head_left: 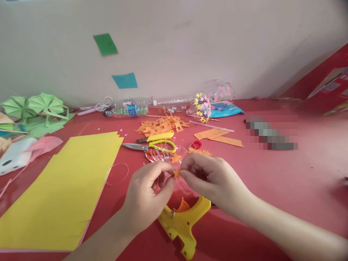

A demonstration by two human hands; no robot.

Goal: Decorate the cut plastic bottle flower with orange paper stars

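Observation:
Between the fingertips of both hands is a small orange paper star [176, 173]. My left hand [150, 195] pinches its left side with thumb and forefinger. On the other side, the thumb and forefinger of my right hand [210, 177] close on its edge. A second orange star [176, 158] sits just beyond, against thin clear plastic strips [160, 154] that are partly hidden behind my hands. Below them lies a yellow plastic tool [187, 224] with an orange part. Yellow-handled scissors [163, 145] and a yellow cutter knife [160, 136] rest behind the left hand.
Yellow paper sheets [62, 188] cover the left. Behind lie a heap of orange paper stars [160, 125], a labelled plastic bottle [127, 110] and a clear piece with stars [202, 107]. Orange strips [220, 136] and a red bottle cap [197, 144] are right of centre.

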